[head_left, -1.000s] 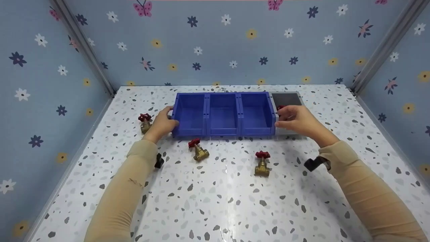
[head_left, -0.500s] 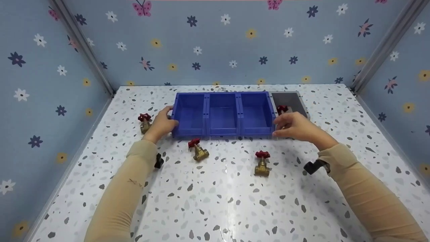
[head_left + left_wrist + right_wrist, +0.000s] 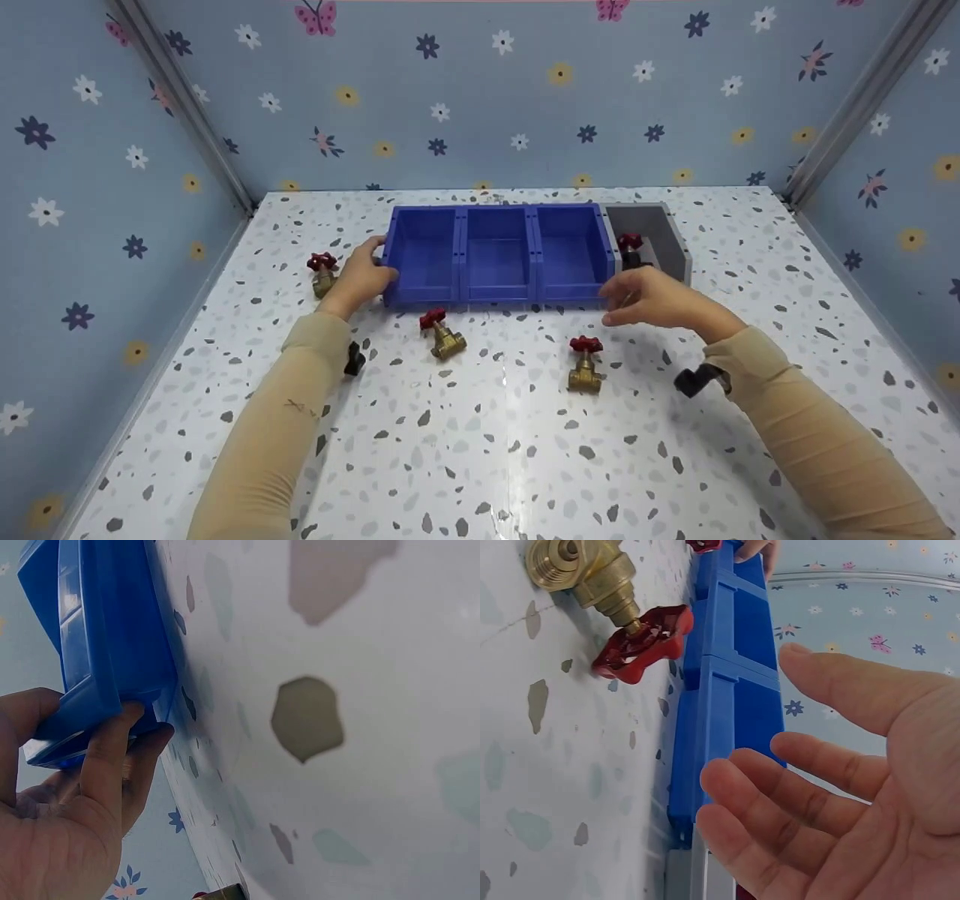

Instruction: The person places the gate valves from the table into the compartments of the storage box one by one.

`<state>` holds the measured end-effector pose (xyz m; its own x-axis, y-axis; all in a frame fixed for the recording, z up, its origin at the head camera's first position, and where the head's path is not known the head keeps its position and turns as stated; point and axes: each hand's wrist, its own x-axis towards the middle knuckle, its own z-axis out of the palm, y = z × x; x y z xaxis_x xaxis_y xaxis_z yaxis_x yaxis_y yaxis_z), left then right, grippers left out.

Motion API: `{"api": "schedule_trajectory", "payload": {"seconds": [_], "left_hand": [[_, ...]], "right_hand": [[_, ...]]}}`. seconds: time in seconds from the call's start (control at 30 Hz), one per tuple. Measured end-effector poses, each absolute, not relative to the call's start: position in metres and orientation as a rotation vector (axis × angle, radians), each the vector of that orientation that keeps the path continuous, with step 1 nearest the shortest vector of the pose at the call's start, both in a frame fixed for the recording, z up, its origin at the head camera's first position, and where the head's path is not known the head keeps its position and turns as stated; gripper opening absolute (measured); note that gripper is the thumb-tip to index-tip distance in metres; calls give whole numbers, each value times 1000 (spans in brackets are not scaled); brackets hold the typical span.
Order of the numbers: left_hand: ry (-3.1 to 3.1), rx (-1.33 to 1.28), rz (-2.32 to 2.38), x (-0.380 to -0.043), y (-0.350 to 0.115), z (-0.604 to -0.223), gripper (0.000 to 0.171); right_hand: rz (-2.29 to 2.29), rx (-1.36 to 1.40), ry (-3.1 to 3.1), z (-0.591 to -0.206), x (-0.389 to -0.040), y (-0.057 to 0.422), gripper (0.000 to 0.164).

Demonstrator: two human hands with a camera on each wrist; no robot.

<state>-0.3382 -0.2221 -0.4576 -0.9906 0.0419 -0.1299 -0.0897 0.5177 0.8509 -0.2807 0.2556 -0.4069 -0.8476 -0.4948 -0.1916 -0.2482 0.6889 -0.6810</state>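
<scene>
My left hand [image 3: 363, 277] grips the outer side wall of the leftmost blue bin [image 3: 425, 255], thumb on one side and fingers on the other, as the left wrist view also shows. My right hand [image 3: 651, 300] is in front of the row, fingers loosely bent and holding nothing. Just nearer than it, a brass gate valve [image 3: 585, 366] with a red handwheel [image 3: 645, 645] lies on the table. Another valve [image 3: 630, 247] sits inside the grey bin [image 3: 679, 255] at the right end, its lower part partly hidden by my right hand.
Two more blue bins [image 3: 498, 292] stand between the leftmost one and the grey one. One valve [image 3: 447, 341] lies in front of the row, another [image 3: 323, 276] left of my left hand. Flowered walls [image 3: 480, 90] enclose the speckled table [image 3: 450, 465].
My right hand has drawn back from the grey bin toward the near valve, leaving the valve in that bin in view. My left hand stays on the blue bin.
</scene>
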Motion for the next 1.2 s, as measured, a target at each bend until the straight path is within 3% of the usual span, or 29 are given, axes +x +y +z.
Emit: {"api": "schedule_trajectory", "payload": {"seconds": [1.2], "left_hand": [[2617,-49,1476,-337,-222,-457,80]], "right_hand": [[-888,-741,2265,-442,-283,245,43]]}}
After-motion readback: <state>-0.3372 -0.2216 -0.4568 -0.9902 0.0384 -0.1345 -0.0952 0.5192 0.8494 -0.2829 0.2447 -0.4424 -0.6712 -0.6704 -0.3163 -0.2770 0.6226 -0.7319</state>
